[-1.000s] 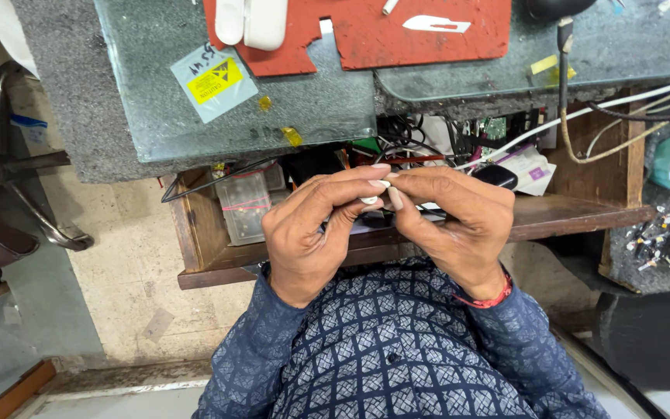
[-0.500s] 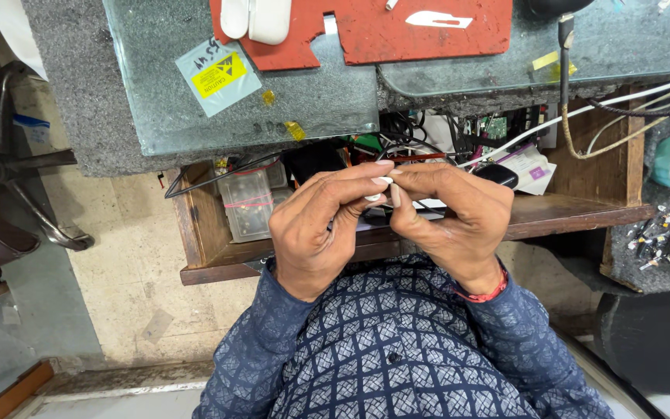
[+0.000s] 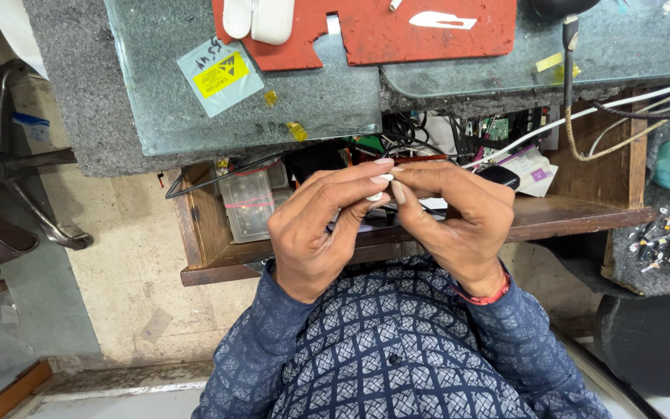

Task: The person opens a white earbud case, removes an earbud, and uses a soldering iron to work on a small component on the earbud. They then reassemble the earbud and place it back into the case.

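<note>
Both hands meet above the open drawer, near the person's chest. The left hand and right hand pinch a small white part between fingertips. A loose grip could likely drop it into the cluttered drawer, among wires, where it would be hard to find.

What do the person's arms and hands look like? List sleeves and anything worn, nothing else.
Both hands are bare: the left hand and the right hand wear no gloves and no rings that show. Both arms wear long sleeves of dark blue cloth with a pale lattice pattern of small diamonds, ending at the wrists. A thin red thread band circles the right wrist. No watch shows.
</note>
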A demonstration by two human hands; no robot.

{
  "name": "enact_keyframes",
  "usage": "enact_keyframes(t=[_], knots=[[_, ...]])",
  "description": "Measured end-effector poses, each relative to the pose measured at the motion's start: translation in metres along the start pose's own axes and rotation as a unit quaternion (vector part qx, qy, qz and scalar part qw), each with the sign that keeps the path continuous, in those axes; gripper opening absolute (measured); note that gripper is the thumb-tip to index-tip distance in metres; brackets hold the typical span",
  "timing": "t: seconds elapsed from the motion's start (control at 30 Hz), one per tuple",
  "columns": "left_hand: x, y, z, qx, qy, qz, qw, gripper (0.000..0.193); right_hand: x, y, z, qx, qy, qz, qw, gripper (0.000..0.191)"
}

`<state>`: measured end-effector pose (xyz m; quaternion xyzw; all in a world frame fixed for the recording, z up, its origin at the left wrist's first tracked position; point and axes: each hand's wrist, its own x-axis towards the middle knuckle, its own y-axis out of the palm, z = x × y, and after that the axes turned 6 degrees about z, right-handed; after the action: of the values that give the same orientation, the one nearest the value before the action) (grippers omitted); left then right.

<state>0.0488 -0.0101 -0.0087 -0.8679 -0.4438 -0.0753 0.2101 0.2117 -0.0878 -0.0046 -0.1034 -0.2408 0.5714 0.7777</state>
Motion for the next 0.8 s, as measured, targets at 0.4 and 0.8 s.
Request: enact_keyframes(t=[0.4,0.8], knots=[[-0.005,-0.001,0.001,-0.049,-0.013,-0.008,0.999,0.029,-0.009,-0.004,-0.010,0.144,0.024,0.008,0.989,0.020],[-0.003,-0.002,0.007,-0.029,0.037,0.021,0.999,0.032,-0.011,-0.006,-0.011,0.107,0.000,0.015,0.994,0.021]])
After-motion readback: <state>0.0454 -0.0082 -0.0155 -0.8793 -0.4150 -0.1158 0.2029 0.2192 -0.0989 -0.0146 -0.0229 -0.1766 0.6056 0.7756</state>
